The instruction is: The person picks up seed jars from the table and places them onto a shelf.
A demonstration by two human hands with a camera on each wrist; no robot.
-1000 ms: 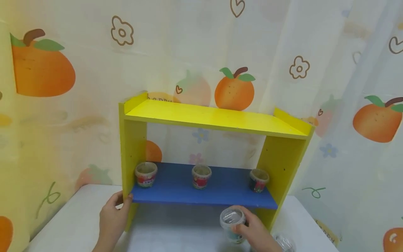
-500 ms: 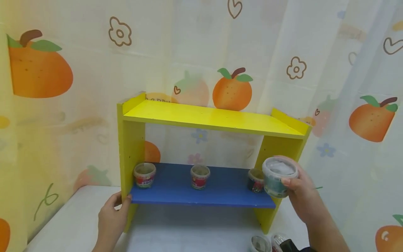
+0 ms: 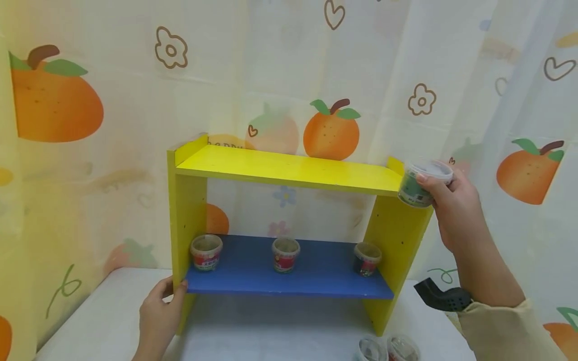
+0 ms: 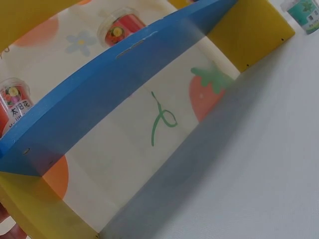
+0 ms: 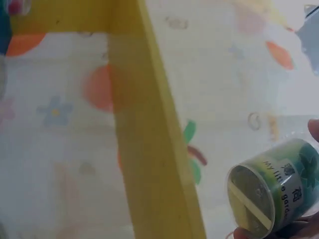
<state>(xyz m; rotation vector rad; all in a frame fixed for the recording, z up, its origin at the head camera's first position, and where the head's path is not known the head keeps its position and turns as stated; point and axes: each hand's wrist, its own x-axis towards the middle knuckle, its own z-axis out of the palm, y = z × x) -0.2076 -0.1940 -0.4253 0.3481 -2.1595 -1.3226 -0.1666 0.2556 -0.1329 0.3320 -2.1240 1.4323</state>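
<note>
A yellow shelf unit [image 3: 280, 167] with a blue middle board [image 3: 325, 273] stands on the white table. At its lower left, my left hand [image 3: 158, 316] grips the side panel [image 3: 182, 215], thumb in front. My right hand [image 3: 460, 213] holds a clear plastic cup [image 3: 416, 190] with a green label beside the top board's right end. In the right wrist view, the cup's label [image 5: 286, 181] reads "My little garden" and a pale stick shows through its base. Red-labelled cups stand on the blue board at left [image 3: 206, 261], middle [image 3: 284, 261] and right [image 3: 367, 261].
Two more plastic cups, a left one [image 3: 372, 349] and a right one [image 3: 403, 348], stand on the table [image 3: 271, 336] at the lower right. A curtain [image 3: 271, 60] printed with oranges hangs behind the shelf. Raised lips [image 3: 191, 149] edge the top board's ends.
My right hand has lifted the green-labelled cup from below the blue board, out to the right, then up to top-board height. The left hand stays on the side panel.
</note>
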